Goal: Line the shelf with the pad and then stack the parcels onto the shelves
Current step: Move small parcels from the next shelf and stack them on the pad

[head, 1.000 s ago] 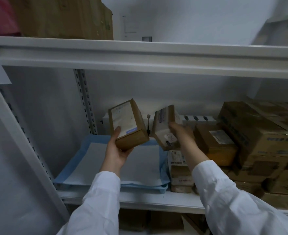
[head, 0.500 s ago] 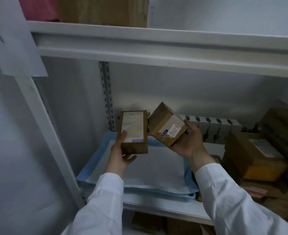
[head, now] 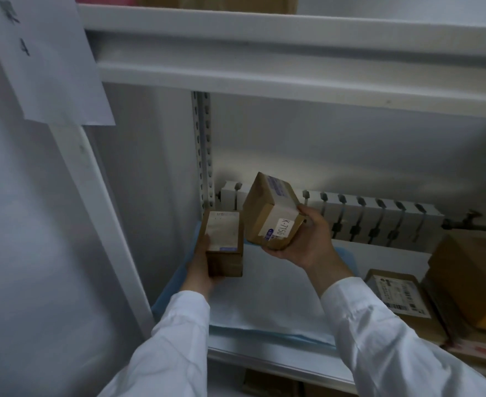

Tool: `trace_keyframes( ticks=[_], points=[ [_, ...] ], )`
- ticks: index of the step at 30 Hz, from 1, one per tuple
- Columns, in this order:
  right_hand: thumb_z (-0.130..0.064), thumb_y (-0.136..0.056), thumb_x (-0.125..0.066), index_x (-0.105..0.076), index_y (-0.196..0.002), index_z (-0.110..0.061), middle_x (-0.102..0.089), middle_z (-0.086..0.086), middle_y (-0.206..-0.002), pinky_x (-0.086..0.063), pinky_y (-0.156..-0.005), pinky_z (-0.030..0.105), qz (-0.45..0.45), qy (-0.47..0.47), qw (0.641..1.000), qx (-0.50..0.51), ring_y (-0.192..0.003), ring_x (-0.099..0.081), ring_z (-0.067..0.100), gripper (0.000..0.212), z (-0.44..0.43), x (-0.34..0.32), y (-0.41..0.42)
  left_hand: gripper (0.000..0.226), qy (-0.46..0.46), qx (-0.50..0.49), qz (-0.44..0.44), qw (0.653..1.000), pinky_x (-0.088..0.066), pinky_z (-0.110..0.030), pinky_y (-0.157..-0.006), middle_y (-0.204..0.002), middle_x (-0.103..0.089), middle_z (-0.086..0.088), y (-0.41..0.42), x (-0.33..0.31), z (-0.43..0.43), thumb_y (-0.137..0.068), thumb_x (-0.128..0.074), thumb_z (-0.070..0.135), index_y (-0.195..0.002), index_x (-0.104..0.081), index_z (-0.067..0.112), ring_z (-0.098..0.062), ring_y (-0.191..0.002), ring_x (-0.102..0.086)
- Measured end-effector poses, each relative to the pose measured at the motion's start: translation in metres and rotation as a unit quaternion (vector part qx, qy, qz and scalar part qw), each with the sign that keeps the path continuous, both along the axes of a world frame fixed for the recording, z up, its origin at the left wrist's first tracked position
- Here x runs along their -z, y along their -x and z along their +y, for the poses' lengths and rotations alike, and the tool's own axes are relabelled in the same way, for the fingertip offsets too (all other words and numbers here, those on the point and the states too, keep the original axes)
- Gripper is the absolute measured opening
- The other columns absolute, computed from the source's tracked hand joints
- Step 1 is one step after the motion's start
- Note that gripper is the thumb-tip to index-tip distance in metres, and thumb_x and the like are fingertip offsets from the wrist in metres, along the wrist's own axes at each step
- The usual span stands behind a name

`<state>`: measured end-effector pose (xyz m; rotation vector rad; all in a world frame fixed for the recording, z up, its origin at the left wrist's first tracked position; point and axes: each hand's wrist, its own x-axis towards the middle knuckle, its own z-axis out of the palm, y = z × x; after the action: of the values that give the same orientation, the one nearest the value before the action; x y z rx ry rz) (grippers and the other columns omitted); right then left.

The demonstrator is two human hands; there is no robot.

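A blue-edged white pad lies flat on the left part of the white shelf. My left hand grips a small brown parcel with a white label, held upright low over the pad's back left corner. My right hand holds a second brown parcel, tilted, with a label reading K-7156, just to the right of and above the first. The two parcels nearly touch.
Several brown parcels are stacked on the shelf to the right of the pad. A white radiator runs along the back wall. A perforated upright stands at the back left, a paper sign hangs on the front post, and an upper shelf beam crosses overhead.
Both hands moved the parcels left and deeper toward the pad's back left corner. The left parcel dropped lower. The right parcel rotated, its K-7156 label now facing me.
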<state>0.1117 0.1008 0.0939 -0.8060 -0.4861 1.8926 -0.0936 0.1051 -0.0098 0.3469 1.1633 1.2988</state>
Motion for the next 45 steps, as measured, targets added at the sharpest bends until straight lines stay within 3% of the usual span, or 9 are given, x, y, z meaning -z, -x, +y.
trace_keyframes(
  ticks=[6,15,19,22,26,30,34,37,45],
  points=[
    [-0.039,-0.074,-0.06,-0.061,-0.108,-0.021,-0.054,0.014,-0.122,-0.048,-0.079,0.049,-0.019,0.014,1.0,0.009,-0.108,-0.051,0.038,0.039,0.005,0.006,0.012,0.057,0.022,0.0,0.027,0.999,-0.039,-0.047,-0.107,-0.131,-0.056,-0.009,-0.008,-0.021,-0.011,-0.089,-0.051,0.053,-0.13,-0.052,0.013,-0.031,-0.118,-0.055],
    [-0.039,-0.077,-0.061,-0.059,-0.122,-0.021,-0.055,0.015,-0.126,-0.049,-0.079,0.048,-0.045,0.053,0.997,0.019,-0.108,-0.053,0.038,0.049,0.004,0.01,0.025,0.065,0.128,0.002,0.068,0.99,-0.04,-0.052,-0.103,-0.144,-0.042,-0.012,0.002,-0.019,0.001,-0.092,-0.039,0.057,-0.142,-0.035,0.016,-0.038,-0.129,-0.041],
    [-0.036,-0.083,-0.063,-0.061,-0.115,-0.018,-0.059,0.014,-0.107,-0.052,-0.075,0.043,-0.098,0.039,0.994,0.029,-0.097,-0.057,0.032,0.037,-0.001,0.0,0.036,0.061,0.103,0.03,0.121,0.987,-0.046,-0.047,-0.088,-0.143,-0.042,-0.016,0.004,-0.017,0.0,-0.096,-0.035,0.052,-0.14,-0.038,0.01,-0.039,-0.128,-0.044],
    [-0.033,-0.086,-0.063,-0.06,-0.111,-0.017,-0.062,0.01,-0.098,-0.052,-0.069,0.036,-0.188,-0.002,0.982,0.031,-0.086,-0.059,0.025,0.03,-0.001,-0.011,0.049,0.061,0.093,-0.005,0.138,0.986,-0.039,-0.046,-0.099,-0.146,-0.039,-0.015,0.007,-0.024,0.003,-0.094,-0.035,0.051,-0.14,-0.037,0.011,-0.036,-0.132,-0.04],
    [-0.038,-0.079,-0.071,-0.039,-0.14,-0.017,-0.053,0.008,-0.126,-0.053,-0.087,0.039,-0.377,-0.087,0.919,0.07,-0.107,-0.059,0.027,0.072,0.012,-0.003,0.073,0.057,0.01,-0.133,0.285,0.949,-0.03,-0.037,-0.109,-0.149,-0.031,-0.013,0.011,-0.055,0.005,-0.096,-0.042,0.042,-0.144,-0.031,0.012,-0.03,-0.135,-0.033],
    [-0.07,-0.055,-0.067,-0.035,-0.144,-0.019,-0.041,0.01,-0.145,-0.041,-0.104,0.049,-0.523,-0.156,0.837,0.035,-0.128,-0.045,0.031,0.107,0.01,0.005,0.101,0.039,-0.112,0.004,0.283,0.952,-0.046,-0.014,-0.075,-0.109,-0.061,0.001,0.002,-0.072,0.0,-0.101,-0.029,0.04,-0.11,-0.061,0.019,-0.011,-0.093,-0.058],
    [-0.03,-0.087,-0.064,-0.038,-0.143,-0.017,-0.045,0.007,-0.143,-0.04,-0.108,0.045,-0.47,-0.2,0.859,0.024,-0.13,-0.045,0.026,0.063,0.008,0.013,0.106,0.067,-0.136,0.045,0.259,0.955,-0.048,-0.044,-0.098,-0.116,-0.067,-0.004,0.008,-0.067,-0.003,-0.076,-0.04,0.072,-0.116,-0.064,0.025,-0.023,-0.106,-0.063],
    [-0.008,-0.093,-0.054,-0.04,-0.142,-0.016,-0.05,0.007,-0.14,-0.044,-0.105,0.036,-0.464,-0.212,0.86,0.01,-0.127,-0.049,0.023,0.051,0.009,0.016,0.104,0.049,-0.136,0.046,0.235,0.961,-0.047,-0.048,-0.098,-0.116,-0.067,-0.006,0.014,-0.062,-0.005,-0.086,-0.051,0.056,-0.119,-0.06,0.022,-0.026,-0.107,-0.063],
    [-0.01,-0.096,-0.048,-0.036,-0.144,-0.019,-0.048,0.006,-0.142,-0.041,-0.101,0.028,-0.48,-0.219,0.849,-0.036,-0.128,-0.048,0.023,0.05,-0.005,0.008,0.098,0.051,-0.104,0.021,0.244,0.964,-0.046,-0.048,-0.1,-0.123,-0.062,-0.005,0.017,-0.054,-0.004,-0.092,-0.049,0.047,-0.132,-0.047,0.017,-0.026,-0.111,-0.06]
  ],
)
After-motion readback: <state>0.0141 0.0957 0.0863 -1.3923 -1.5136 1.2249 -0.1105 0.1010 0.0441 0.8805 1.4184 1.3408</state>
